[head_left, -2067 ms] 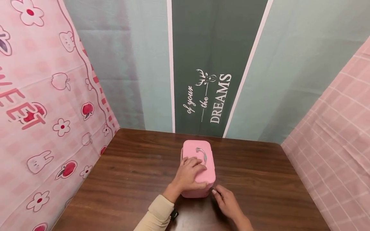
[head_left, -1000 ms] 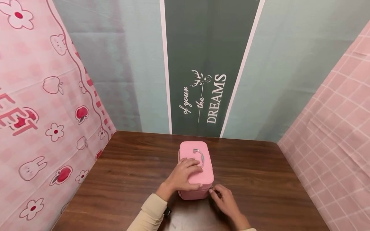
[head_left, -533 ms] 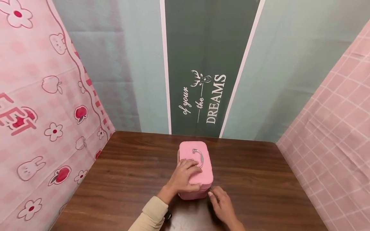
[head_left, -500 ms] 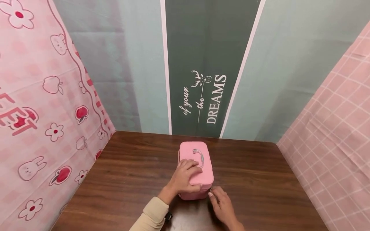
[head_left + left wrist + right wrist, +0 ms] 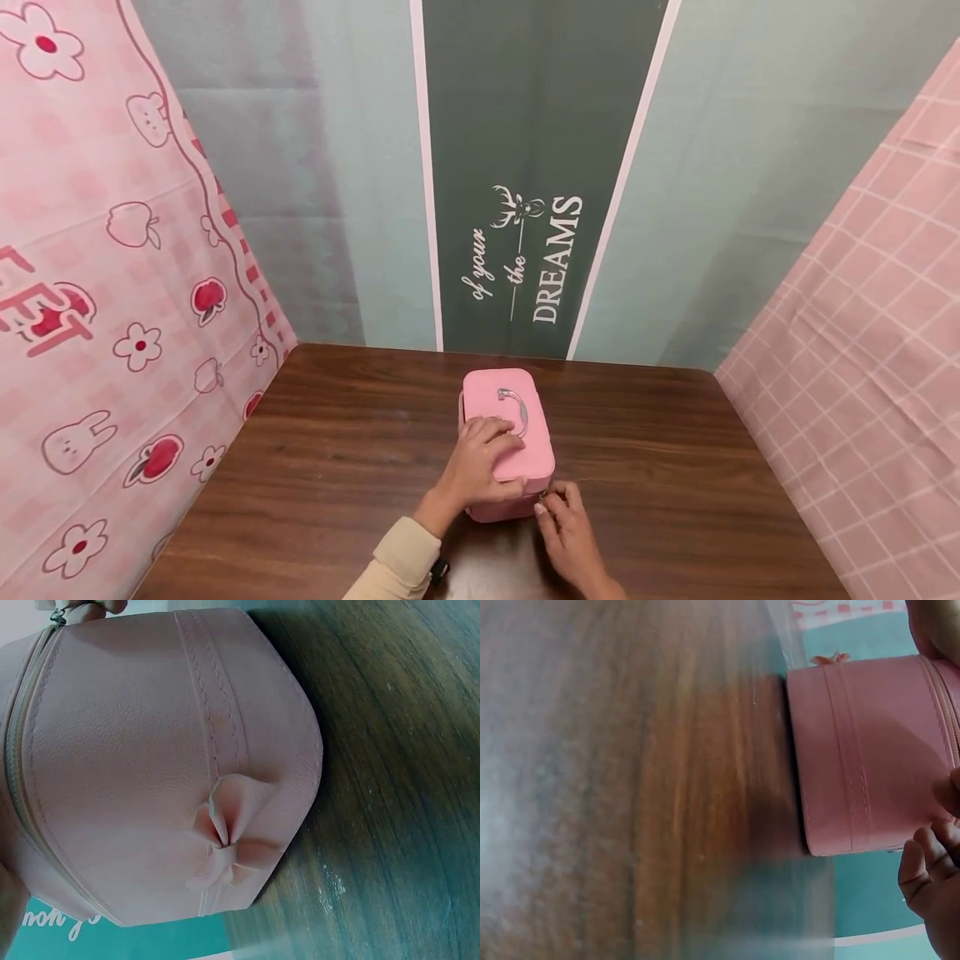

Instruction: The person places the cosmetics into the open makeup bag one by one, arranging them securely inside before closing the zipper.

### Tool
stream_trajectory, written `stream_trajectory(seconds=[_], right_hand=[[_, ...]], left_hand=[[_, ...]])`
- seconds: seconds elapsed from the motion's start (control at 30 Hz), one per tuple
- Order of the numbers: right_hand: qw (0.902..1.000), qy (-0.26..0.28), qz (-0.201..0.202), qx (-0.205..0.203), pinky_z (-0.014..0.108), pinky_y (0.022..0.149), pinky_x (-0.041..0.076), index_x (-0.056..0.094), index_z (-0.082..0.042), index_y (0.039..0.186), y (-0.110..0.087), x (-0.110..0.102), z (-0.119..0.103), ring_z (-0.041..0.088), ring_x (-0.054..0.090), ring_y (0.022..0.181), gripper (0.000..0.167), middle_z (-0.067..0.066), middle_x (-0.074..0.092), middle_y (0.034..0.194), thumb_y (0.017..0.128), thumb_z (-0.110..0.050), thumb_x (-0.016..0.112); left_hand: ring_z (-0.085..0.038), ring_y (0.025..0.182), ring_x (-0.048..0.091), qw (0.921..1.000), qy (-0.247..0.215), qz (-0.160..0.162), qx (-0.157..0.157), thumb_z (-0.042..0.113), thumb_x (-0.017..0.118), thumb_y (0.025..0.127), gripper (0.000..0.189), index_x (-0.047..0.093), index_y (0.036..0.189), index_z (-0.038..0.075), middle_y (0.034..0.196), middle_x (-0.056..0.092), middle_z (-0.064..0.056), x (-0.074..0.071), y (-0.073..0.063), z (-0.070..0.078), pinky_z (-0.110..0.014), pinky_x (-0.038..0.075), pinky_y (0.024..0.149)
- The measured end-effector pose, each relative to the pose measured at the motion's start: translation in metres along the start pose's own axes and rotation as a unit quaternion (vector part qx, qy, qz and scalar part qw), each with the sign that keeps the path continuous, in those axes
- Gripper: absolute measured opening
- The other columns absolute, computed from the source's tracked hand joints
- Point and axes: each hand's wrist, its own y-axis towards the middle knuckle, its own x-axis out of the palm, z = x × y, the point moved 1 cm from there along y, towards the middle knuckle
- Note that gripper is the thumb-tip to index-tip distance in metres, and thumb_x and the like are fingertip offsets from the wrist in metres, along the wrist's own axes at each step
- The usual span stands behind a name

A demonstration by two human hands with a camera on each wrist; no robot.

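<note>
A pink zip-up vanity case (image 5: pixel 489 393) stands upright on the wooden table, its lid on and a silver handle (image 5: pixel 522 410) on top. My left hand (image 5: pixel 477 462) rests on the lid, fingers spread beside the handle and thumb over the front edge. At the front right corner, my right hand (image 5: pixel 572 537) pinches the small metal zipper pull (image 5: pixel 58 615) between thumb and fingers. The zipper (image 5: pixel 15 754) runs round the case below the lid. In the left wrist view a pink bow (image 5: pixel 227 851) decorates one side.
The dark wooden table (image 5: pixel 337 467) reaches back to a green curtain (image 5: pixel 495 108) with white lettering. Pink patterned cloth (image 5: pixel 82 283) hangs along the left side and pink checked cloth (image 5: pixel 870 292) along the right.
My right hand has shifted slightly left, its fingers moving with the zipper pull around the front right corner. My left hand keeps its place on the lid. The head view has drifted a little.
</note>
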Motion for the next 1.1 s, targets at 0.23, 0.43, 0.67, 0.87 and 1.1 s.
stream_trajectory(seconds=[0.23, 0.43, 0.67, 0.87, 1.1], right_hand=[[0.9991, 0.029, 0.001, 0.031, 0.018, 0.065, 0.038, 0.054, -0.015, 0.075, -0.005, 0.003, 0.004, 0.009, 0.047, 0.075, 0.028, -0.002, 0.047, 0.086, 0.074, 0.011, 0.063], [0.9942, 0.054, 0.005, 0.093, 0.016, 0.056, 0.036, 0.054, -0.015, 0.071, -0.01, 0.005, 0.012, 0.003, 0.045, 0.064, 0.029, -0.01, 0.049, 0.076, 0.075, 0.012, 0.063], [0.9882, 0.057, -0.009, 0.142, 0.018, 0.049, 0.037, 0.051, -0.019, 0.065, -0.007, -0.001, 0.019, 0.0, 0.044, 0.057, 0.033, -0.017, 0.047, 0.068, 0.073, 0.011, 0.063], [0.992, 0.007, -0.043, 0.118, 0.019, 0.05, 0.035, 0.049, -0.022, 0.067, -0.001, -0.008, 0.028, -0.001, 0.041, 0.059, 0.034, -0.018, 0.043, 0.068, 0.076, 0.007, 0.063], [0.9953, -0.003, -0.061, 0.075, 0.017, 0.049, 0.032, 0.044, -0.023, 0.069, -0.002, -0.011, 0.022, -0.002, 0.037, 0.059, 0.035, -0.018, 0.04, 0.071, 0.078, 0.007, 0.061]], left_hand=[[-0.021, 0.095, 0.053, 0.9993, 0.031, 0.017, -0.013, 0.049, 0.069, 0.061, 0.042, 0.067, 0.089, 0.018, 0.103, 0.061, -0.004, 0.004, -0.003, 0.008, -0.04, 0.038, 0.085], [-0.021, 0.1, 0.052, 0.9985, 0.036, -0.036, -0.019, 0.048, 0.07, 0.065, 0.043, 0.067, 0.095, 0.017, 0.107, 0.058, -0.006, -0.004, 0.001, 0.011, -0.04, 0.036, 0.086], [-0.018, 0.116, 0.044, 0.9874, -0.01, -0.158, -0.003, 0.056, 0.07, 0.066, 0.052, 0.065, 0.105, 0.022, 0.12, 0.053, -0.004, -0.016, 0.011, -0.004, -0.041, 0.031, 0.093], [-0.017, 0.123, 0.039, 0.9811, -0.017, -0.193, 0.01, 0.06, 0.064, 0.068, 0.056, 0.062, 0.114, 0.028, 0.127, 0.051, -0.002, -0.012, 0.013, -0.019, -0.045, 0.026, 0.098], [-0.019, 0.125, 0.037, 0.9812, -0.023, -0.191, 0.0, 0.058, 0.066, 0.063, 0.061, 0.06, 0.116, 0.029, 0.129, 0.049, -0.002, -0.01, 0.01, -0.018, -0.045, 0.025, 0.099]])
